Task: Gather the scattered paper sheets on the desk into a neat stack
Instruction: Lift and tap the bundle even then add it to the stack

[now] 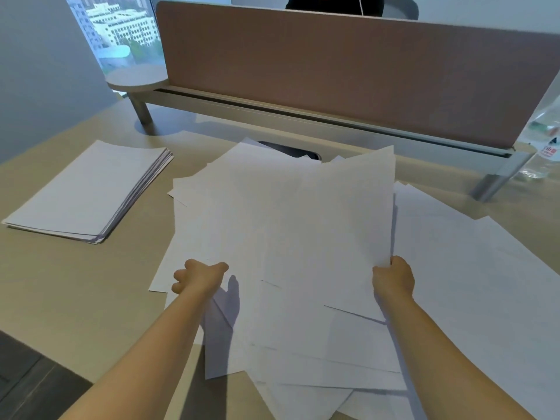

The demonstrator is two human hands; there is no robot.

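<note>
Several white paper sheets (pixel 291 225) lie fanned and overlapping across the middle of the beige desk (pixel 69 286). My left hand (pixel 198 277) pinches the left edge of this loose bundle, fingers curled. My right hand (pixel 394 278) grips its right edge, where one sheet is lifted and tilted up. More loose sheets (pixel 472 268) spread flat to the right of my right hand. A neat stack of paper (pixel 91 192) sits apart at the left of the desk.
A brown partition screen (pixel 348 77) on metal legs runs along the back of the desk. A dark cable opening (pixel 291 150) peeks out behind the sheets. A clear plastic bottle (pixel 545 147) lies at the far right. A small round shelf (pixel 136 78) stands back left.
</note>
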